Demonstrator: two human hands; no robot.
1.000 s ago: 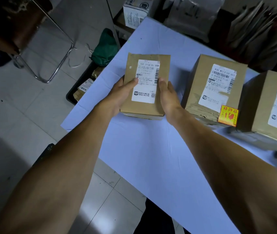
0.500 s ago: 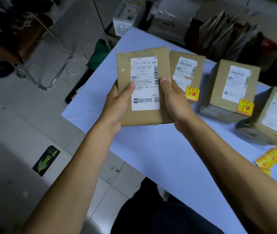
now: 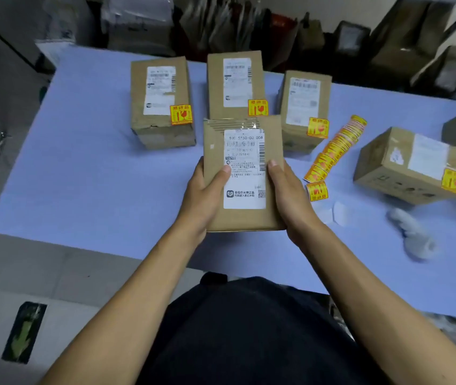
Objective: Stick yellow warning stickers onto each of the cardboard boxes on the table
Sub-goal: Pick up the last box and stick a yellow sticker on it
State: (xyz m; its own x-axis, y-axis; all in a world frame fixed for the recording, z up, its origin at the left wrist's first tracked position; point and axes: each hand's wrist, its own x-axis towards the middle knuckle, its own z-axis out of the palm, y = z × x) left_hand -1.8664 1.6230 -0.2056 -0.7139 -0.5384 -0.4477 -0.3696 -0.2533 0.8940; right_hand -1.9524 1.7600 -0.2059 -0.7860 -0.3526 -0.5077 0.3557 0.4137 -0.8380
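The held box (image 3: 245, 173) is sitting between both hands above the near middle of the table (image 3: 88, 173), label face up. Its long axis is running away from the person, and the label text is reading upright toward the camera. The left hand (image 3: 203, 195) is gripping the left edge, thumb lying across the label. The right hand (image 3: 288, 195) is gripping the right edge, thumb on the top face beside the label. The remaining fingers are hiding beneath the box.

The box is flat, rectangular brown cardboard with a white printed label (image 3: 245, 169) and clear tape at the far end. It is showing no yellow sticker.

Four other cardboard boxes are resting on the table, each carrying one yellow sticker: left box (image 3: 161, 102), middle box (image 3: 235, 84), right box (image 3: 303, 109) and far-right box (image 3: 410, 165). The first three are standing in a row beyond the held box; the fourth is lying tilted, well apart to the right.

One sticker strip (image 3: 335, 147) is running diagonally across the table, just right of the right hand. White backing scraps (image 3: 338, 213) and a crumpled white wad (image 3: 413, 237) are lying near it. The table surface is smooth and pale blue.
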